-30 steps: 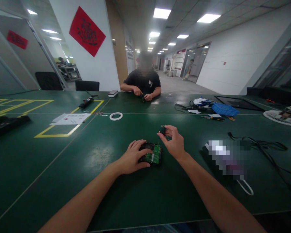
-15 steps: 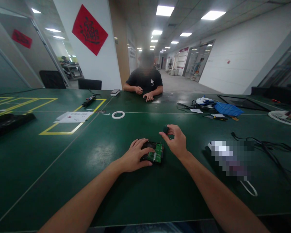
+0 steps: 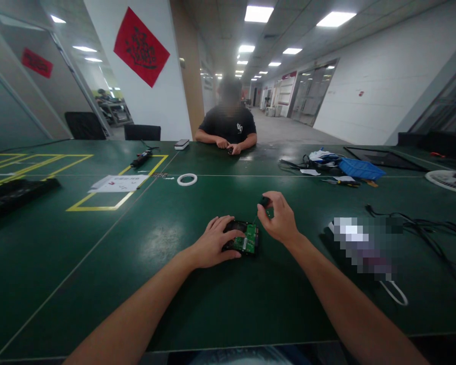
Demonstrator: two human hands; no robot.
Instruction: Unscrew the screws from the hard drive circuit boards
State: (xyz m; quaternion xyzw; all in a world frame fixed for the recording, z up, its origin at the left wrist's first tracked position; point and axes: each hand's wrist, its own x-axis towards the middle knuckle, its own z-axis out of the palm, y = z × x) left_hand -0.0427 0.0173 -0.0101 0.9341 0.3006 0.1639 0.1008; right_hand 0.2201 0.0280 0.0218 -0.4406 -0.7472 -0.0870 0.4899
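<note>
A hard drive (image 3: 251, 239) with a green circuit board facing up lies flat on the green table in front of me. My left hand (image 3: 213, 243) spans its left side, thumb at the near edge and fingers over the top, gripping it against the table. Between the thumb and fingers of my right hand (image 3: 279, 218) is a small screwdriver with a dark, rounded handle (image 3: 265, 201). Its thin shaft points down to the far right corner of the drive; the tip is too small to make out.
To the right lie a blurred-out long object (image 3: 361, 246) with a white loop and black cables (image 3: 418, 225). Farther off are a blue basket (image 3: 361, 168), a white ring (image 3: 187, 179) and a paper sheet (image 3: 117, 183). A person (image 3: 228, 126) sits opposite, holding something small.
The view has shifted slightly. My right hand still has the screwdriver at the drive's corner, its fingers slightly turned. Across the table, the other person's hands have come together.
</note>
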